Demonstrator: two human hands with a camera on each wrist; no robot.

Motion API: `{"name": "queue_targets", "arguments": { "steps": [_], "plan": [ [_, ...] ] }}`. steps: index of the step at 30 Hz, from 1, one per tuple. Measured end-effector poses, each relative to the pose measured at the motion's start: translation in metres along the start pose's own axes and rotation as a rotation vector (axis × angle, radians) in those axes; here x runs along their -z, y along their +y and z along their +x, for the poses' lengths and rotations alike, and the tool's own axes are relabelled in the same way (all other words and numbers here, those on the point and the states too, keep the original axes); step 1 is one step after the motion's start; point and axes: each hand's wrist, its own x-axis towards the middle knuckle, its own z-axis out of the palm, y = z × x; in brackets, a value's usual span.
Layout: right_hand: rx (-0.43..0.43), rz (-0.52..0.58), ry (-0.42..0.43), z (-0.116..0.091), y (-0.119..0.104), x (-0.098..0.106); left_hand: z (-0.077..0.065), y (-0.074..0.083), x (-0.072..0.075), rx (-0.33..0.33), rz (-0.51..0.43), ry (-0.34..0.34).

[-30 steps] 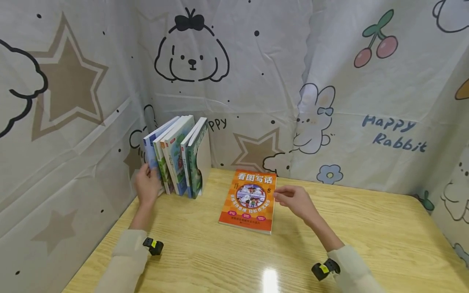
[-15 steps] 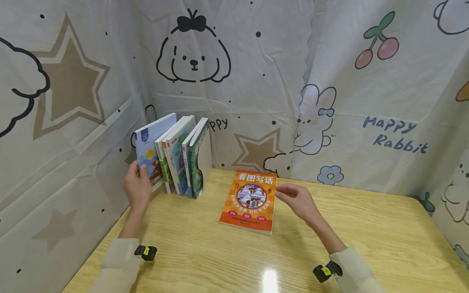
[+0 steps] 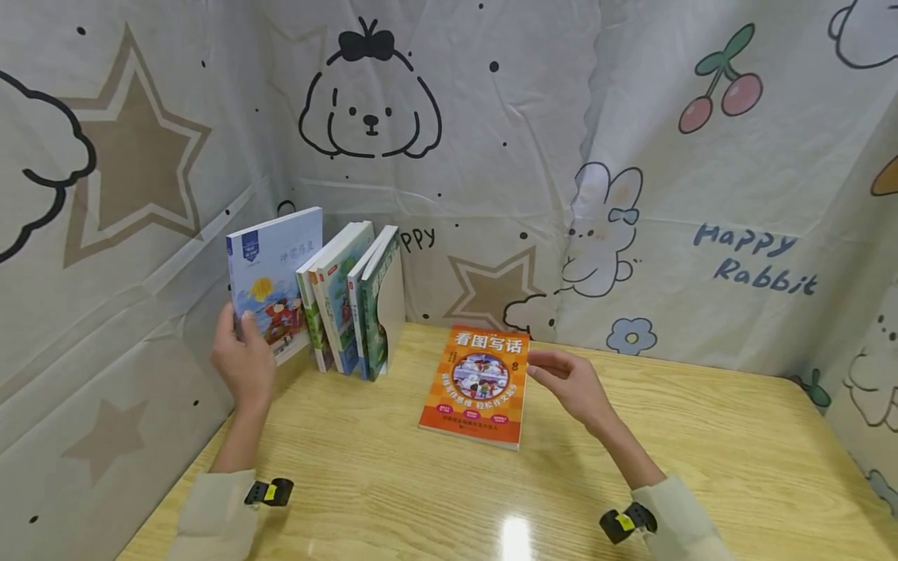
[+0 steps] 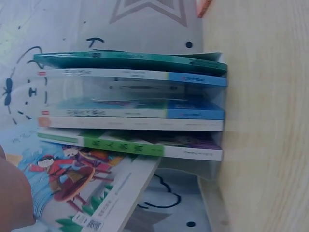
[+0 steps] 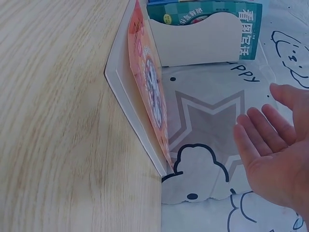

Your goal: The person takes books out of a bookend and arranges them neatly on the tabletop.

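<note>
My left hand [image 3: 243, 354] grips a light-blue picture book [image 3: 275, 269] by its lower left edge, thumb on the cover, left of the other books. In the left wrist view part of its cover [image 4: 87, 188] shows, with figures in red on it. An orange book [image 3: 471, 386] lies flat on the table. My right hand [image 3: 571, 387] hovers beside its right edge; in the right wrist view the fingers [image 5: 263, 133] are loosely extended, hold nothing and appear apart from the orange book [image 5: 149, 79].
Several books [image 3: 341, 300] stand upright in a white holder [image 3: 394, 300] at the back left, with a gap between some of them in the left wrist view. The wooden table [image 3: 393, 483] meets a patterned cloth [image 3: 491, 179] at the back and left.
My left hand has drawn the light-blue book out of the row, leftward and towards me, and its front cover has turned into view. The right hand and the orange book have stayed put.
</note>
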Motion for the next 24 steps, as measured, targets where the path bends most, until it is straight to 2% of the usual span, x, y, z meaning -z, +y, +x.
{"name": "queue_targets", "arguments": {
  "steps": [8, 15, 24],
  "plan": [
    [0.017, 0.026, 0.004, 0.000, -0.002, 0.000, 0.001, 0.020, 0.014, 0.006, -0.077, 0.103],
    [0.012, 0.021, -0.008, -0.002, -0.002, 0.001, 0.002, 0.027, 0.027, -0.078, -0.070, 0.182],
    [0.013, 0.017, -0.003, -0.003, 0.000, 0.003, 0.000, 0.058, 0.044, -0.165, -0.095, 0.235]
  ]
}}
